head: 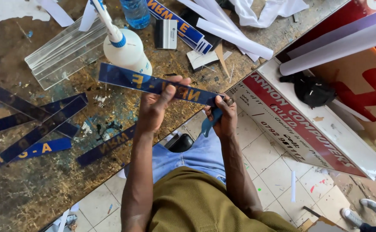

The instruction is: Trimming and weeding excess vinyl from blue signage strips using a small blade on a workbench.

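I hold a long dark blue strip with yellow lettering (127, 79) across the middle of the head view, over the edge of a worn workbench (33, 180). My left hand (155, 105) grips its middle, thumb on top. My right hand (222, 115) pinches the strip's right end. A curl of blue film (208, 124) hangs down from under that hand. Several similar blue strips (37, 118) lie crossed on the bench at the left, and one more blue strip (106, 146) lies near the bench's edge.
A white squeeze bottle (125, 49) with a blue collar stands behind the strip, beside clear acrylic pieces (59, 51), a blue water bottle (136, 13) and a squeegee (166, 33). White paper rolls (235, 36) lie at the back. A red and white signboard (299, 124) leans at the right over the tiled floor (278, 172).
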